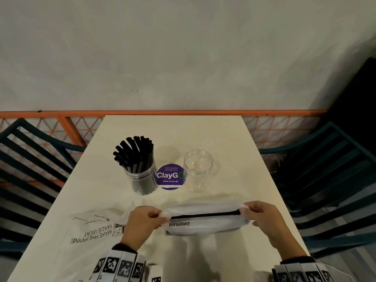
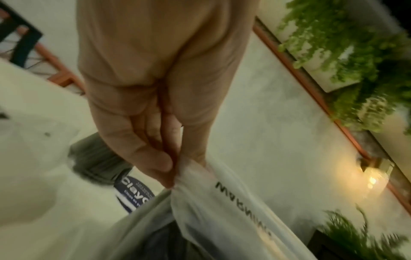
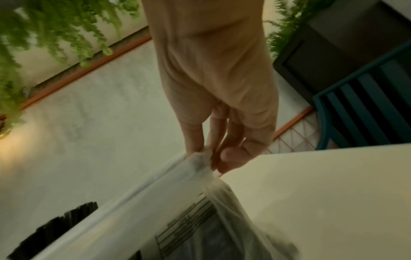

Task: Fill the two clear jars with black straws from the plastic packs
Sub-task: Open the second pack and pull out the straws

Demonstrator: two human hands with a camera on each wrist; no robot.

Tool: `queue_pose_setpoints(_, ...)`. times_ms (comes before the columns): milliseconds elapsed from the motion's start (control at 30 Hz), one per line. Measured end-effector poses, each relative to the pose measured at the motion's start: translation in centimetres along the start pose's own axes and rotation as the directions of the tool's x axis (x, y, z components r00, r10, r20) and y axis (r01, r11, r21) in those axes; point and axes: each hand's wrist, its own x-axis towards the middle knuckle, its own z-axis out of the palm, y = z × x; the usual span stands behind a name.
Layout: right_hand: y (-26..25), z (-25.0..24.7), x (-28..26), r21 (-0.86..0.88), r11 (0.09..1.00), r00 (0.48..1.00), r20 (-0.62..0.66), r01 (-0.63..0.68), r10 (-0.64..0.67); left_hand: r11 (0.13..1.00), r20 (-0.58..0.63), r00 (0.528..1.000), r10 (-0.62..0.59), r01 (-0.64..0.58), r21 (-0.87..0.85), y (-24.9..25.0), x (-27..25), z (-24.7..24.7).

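A plastic pack of black straws [image 1: 203, 219] hangs between my hands above the near part of the table, with "WARNING" printed on it. My left hand [image 1: 142, 220] pinches its left end [image 2: 184, 168]. My right hand [image 1: 262, 216] pinches its right end [image 3: 200, 158]. A dark line of straws [image 1: 205, 215] shows through the plastic. Farther back stands a clear jar [image 1: 142, 180] full of black straws [image 1: 135, 153]. To its right an empty clear jar [image 1: 198, 169] stands upright.
An empty printed plastic bag [image 1: 93, 231] lies flat at the near left of the cream table [image 1: 234, 139]. A purple round sticker [image 1: 170, 177] sits between the jars. Dark blue slatted chairs [image 1: 333, 176] flank the table, and an orange rail [image 1: 183, 112] runs behind it.
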Motion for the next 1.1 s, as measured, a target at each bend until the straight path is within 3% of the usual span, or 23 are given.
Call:
queue_pose_setpoints(100, 0.4, 0.1, 0.2, 0.128, 0.990, 0.995, 0.085, -0.054, 0.043, 0.987, 0.084, 0.995, -0.061, 0.073, -0.146, -0.2, 0.0, 0.0)
queue_pose_setpoints(167, 0.7, -0.1, 0.5, 0.222, 0.969, 0.986, 0.147, -0.108, 0.076, 0.935, 0.164, 0.976, -0.146, 0.190, -0.298, -0.3, 0.1, -0.2)
queue_pose_setpoints(233, 1.3, -0.5, 1.0, 0.359, 0.910, 0.963, 0.241, -0.205, 0.121, 0.825, 0.289, 0.933, -0.214, 0.331, -0.458, -0.6, 0.2, -0.6)
queue_pose_setpoints(333, 2.1, -1.0, 1.4, 0.538, 0.737, 0.886, 0.428, -0.408, 0.178, 0.626, 0.443, 0.863, -0.241, 0.487, -0.609, -1.4, 0.6, -1.3)
queue_pose_setpoints(433, 1.8, -0.9, 1.0, 0.627, 0.596, 0.847, 0.495, -0.501, 0.191, 0.510, 0.478, 0.834, -0.275, 0.548, -0.663, -2.4, 1.0, -1.2)
queue_pose_setpoints(500, 1.7, -1.0, 1.0, 0.621, 0.591, 0.846, 0.481, -0.514, 0.230, 0.450, 0.496, 0.827, -0.266, 0.561, -0.694, -2.8, 1.1, -1.1)
queue_pose_setpoints(600, 1.6, -0.7, 1.2, 0.580, 0.622, 0.840, 0.470, -0.527, 0.273, 0.436, 0.488, 0.831, -0.268, 0.557, -0.707, -1.8, 0.8, -0.7)
queue_pose_setpoints(733, 1.4, 0.4, 0.6, 0.470, 0.785, 0.882, 0.426, -0.404, 0.199, 0.613, 0.315, 0.895, -0.317, 0.446, -0.652, -0.1, 0.0, 0.3)
queue_pose_setpoints(833, 1.6, 1.4, 0.4, 0.207, 0.959, 0.929, 0.353, -0.195, 0.113, 0.785, 0.236, 0.933, -0.272, 0.357, -0.507, -0.5, 0.4, 0.9)
queue_pose_setpoints(900, 2.1, 1.8, 0.8, 0.089, 0.981, 0.955, 0.260, -0.170, 0.142, 0.922, 0.157, 0.962, -0.222, 0.260, -0.286, -1.2, 0.8, 1.1)
queue_pose_setpoints(967, 2.3, 2.1, 1.1, 0.047, 0.978, 0.961, 0.203, -0.202, 0.188, 0.968, 0.015, 0.978, -0.206, 0.206, -0.140, -1.4, 0.8, 1.3)
queue_pose_setpoints(1033, 2.6, 2.4, 1.1, 0.038, 0.979, 0.963, 0.193, -0.201, 0.191, 0.980, -0.087, 0.986, -0.144, 0.130, -0.148, -1.6, 0.5, 1.8)
queue_pose_setpoints(1100, 2.6, 2.7, 0.9, 0.019, 0.990, 0.970, 0.203, -0.141, 0.135, 0.990, -0.098, 0.994, -0.042, 0.028, -0.142, -1.4, 0.1, 2.1)
